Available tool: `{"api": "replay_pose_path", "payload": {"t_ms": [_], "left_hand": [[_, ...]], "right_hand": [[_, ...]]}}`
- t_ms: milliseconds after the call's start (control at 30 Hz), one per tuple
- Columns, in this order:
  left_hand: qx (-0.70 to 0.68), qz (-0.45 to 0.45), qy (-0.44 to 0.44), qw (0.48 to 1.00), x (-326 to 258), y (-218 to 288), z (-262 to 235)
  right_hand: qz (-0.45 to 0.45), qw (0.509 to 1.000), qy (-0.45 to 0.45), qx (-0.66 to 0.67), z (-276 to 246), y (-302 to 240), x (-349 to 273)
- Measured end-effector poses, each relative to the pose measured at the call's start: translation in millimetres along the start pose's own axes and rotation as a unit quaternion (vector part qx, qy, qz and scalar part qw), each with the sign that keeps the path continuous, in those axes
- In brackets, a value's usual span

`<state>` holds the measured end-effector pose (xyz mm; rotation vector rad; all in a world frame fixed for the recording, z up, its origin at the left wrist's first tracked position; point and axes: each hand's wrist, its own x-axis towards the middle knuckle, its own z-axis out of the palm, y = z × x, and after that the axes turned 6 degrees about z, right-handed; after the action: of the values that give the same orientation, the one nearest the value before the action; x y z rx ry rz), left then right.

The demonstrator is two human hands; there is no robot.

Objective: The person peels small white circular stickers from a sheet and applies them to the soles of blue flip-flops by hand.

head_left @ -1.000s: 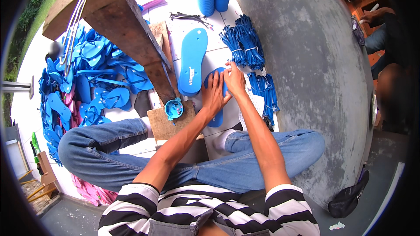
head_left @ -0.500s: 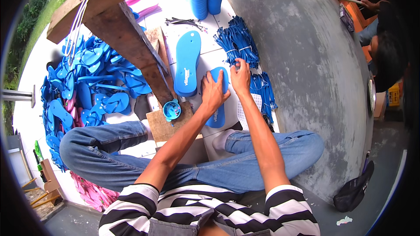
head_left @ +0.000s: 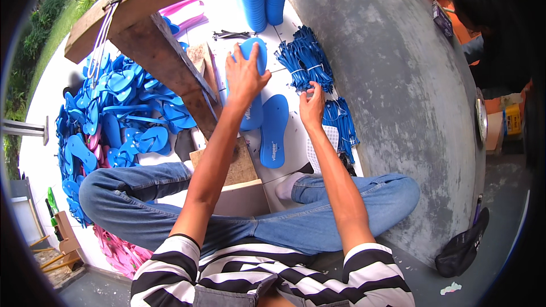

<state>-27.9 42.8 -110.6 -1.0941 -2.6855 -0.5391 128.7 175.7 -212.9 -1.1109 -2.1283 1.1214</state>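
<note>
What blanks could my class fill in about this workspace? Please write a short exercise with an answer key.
1. The left hand is over stacked soles coloured ____.
2. Seen by the person, another sole lies to the ____ of that stack.
3. The sandal pile is mostly blue, with some ____ pieces.
4. The person's sleeves have black and white ____.

Missing words: blue; right; pink; stripes.

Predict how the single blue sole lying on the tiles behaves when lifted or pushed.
The single blue sole looks like thin foam, so probably light for its size. Its slab shape suggests mild flex, not floppiness. Lying flat on the white tiles, it would likely slide rather than roll.
</note>
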Motion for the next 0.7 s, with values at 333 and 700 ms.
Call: {"api": "replay_pose_path", "payload": {"t_ms": [333,700], "left_hand": [[-0.056,-0.064,-0.044,0.995,-23.3,-31.6,35.0],[0.018,0.031,0.048,0.998,-29.8,-9.7,20.9]], "right_hand": [[-0.009,1.000,-0.023,0.001,6.3,-6.7,-1.8],[0.156,0.957,-0.153,0.190,19.0,21.2,9.7]]}}
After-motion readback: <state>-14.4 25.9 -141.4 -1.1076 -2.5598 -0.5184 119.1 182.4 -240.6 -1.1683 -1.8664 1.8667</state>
